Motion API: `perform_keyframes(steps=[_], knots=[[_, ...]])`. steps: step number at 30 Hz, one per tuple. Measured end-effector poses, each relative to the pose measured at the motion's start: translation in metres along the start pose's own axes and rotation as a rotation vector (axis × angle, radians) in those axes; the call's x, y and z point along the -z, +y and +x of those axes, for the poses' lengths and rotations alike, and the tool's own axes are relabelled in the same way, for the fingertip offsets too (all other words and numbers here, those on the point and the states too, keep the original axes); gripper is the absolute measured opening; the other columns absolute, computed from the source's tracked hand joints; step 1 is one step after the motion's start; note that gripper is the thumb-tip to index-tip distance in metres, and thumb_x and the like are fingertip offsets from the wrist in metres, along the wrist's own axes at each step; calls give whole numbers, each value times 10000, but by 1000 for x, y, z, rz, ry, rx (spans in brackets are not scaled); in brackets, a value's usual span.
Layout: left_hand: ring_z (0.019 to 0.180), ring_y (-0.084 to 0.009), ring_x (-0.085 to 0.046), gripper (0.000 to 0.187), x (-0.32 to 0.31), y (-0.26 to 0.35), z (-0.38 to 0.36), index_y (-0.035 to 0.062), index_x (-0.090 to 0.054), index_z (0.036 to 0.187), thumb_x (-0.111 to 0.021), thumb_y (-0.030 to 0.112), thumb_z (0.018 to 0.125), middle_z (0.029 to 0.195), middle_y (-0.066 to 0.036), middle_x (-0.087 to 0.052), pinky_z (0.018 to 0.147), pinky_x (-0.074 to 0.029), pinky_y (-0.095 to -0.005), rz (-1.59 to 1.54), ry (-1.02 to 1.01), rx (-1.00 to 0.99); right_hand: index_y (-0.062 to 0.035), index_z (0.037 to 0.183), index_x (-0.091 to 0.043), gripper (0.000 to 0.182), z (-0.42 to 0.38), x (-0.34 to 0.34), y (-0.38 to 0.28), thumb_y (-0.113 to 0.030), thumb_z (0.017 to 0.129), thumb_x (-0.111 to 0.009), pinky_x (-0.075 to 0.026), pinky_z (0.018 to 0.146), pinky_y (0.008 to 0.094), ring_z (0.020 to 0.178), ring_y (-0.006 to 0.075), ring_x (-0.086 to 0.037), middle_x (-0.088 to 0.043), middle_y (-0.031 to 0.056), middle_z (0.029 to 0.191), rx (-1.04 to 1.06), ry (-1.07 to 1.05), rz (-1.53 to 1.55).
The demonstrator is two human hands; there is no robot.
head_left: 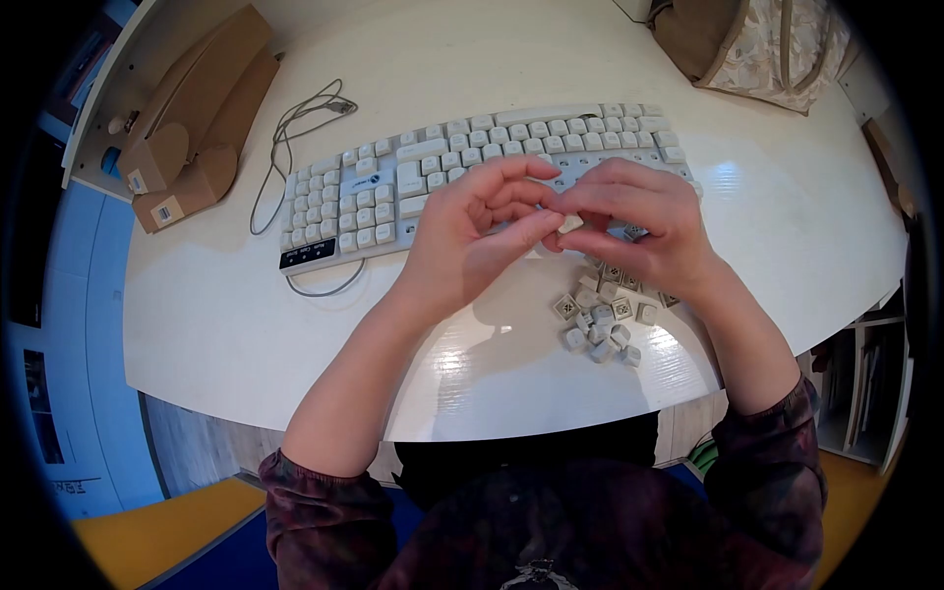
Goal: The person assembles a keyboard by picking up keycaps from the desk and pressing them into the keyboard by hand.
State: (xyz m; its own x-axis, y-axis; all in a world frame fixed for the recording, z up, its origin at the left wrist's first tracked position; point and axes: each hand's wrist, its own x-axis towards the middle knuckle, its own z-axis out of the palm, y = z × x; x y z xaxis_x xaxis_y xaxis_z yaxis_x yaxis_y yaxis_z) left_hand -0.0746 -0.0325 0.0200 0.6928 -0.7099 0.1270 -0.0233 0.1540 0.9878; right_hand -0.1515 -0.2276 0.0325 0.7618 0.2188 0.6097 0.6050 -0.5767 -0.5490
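A small off-white keycap [570, 224] is pinched at the fingertips where both hands meet, above the lower edge of a white keyboard [405, 232]. My left hand [477, 221] touches it with the thumb, its other fingers curled behind. From the other side, my right hand [644, 216] grips it between thumb and fingers. The keyboard lies turned around, and part of its right side shows bare switch spots without caps, some hidden by the hands. Below my right hand, several loose keycaps [602, 334] are heaped on the table, some with their hollow undersides up.
The glossy white table [787, 265] has a curved front edge close to the body. A grey cable [285, 133] lies coiled behind the keyboard's left end. Brown cardboard pieces [202, 128] stand at the left, and a patterned bag [762, 49] sits at the back right.
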Motion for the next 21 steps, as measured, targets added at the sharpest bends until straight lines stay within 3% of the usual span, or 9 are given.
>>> perform_keyframes(steps=[5,8,11,14,19,21], knots=[[823,-117,-675,418,1,2,0,-1,-542,1278,-686,20,886,979,-89,-691,749,-538,-248,-9,-32,54,-35,1022,-724,269,-3,6,8,-54,761,-784,-541,638,307,730,234,-665,-690,95,889,-19,-109,11],[893,-165,-676,454,0,-2,-1,30,-553,1280,-715,70,858,995,-70,-692,832,-529,-318,338,-28,-59,-24,1033,-725,255,-5,8,15,-45,783,-769,-527,642,278,713,179,-650,-695,80,875,-101,-59,13],[1107,-271,-614,491,7,-2,4,55,-575,1282,-739,106,822,1155,-90,-655,982,-463,-395,970,-27,-504,-9,1030,-722,236,-2,14,26,-45,800,-761,-510,659,245,717,120,-627,-697,62,864,-328,128,102],[1240,-324,-511,491,6,-9,5,75,-605,1244,-755,217,798,1267,-92,-598,1069,-368,-464,1234,-13,-604,-7,1025,-726,227,-2,11,37,-58,807,-764,-499,678,225,726,92,-612,-698,56,860,-473,233,162],[1280,-309,-473,439,7,-23,9,73,-611,1220,-713,260,836,1334,-99,-553,1082,-345,-467,1265,-38,-535,-38,993,-747,212,-3,-4,43,-91,791,-781,-509,713,256,776,129,-620,-707,62,882,-512,218,43],[1266,-311,-480,420,8,-23,11,71,-614,1211,-704,246,840,1333,-101,-551,1075,-352,-462,1262,-40,-543,-53,982,-753,210,-2,-8,47,-114,783,-784,-509,723,283,819,157,-618,-703,59,889,-437,213,-20]])
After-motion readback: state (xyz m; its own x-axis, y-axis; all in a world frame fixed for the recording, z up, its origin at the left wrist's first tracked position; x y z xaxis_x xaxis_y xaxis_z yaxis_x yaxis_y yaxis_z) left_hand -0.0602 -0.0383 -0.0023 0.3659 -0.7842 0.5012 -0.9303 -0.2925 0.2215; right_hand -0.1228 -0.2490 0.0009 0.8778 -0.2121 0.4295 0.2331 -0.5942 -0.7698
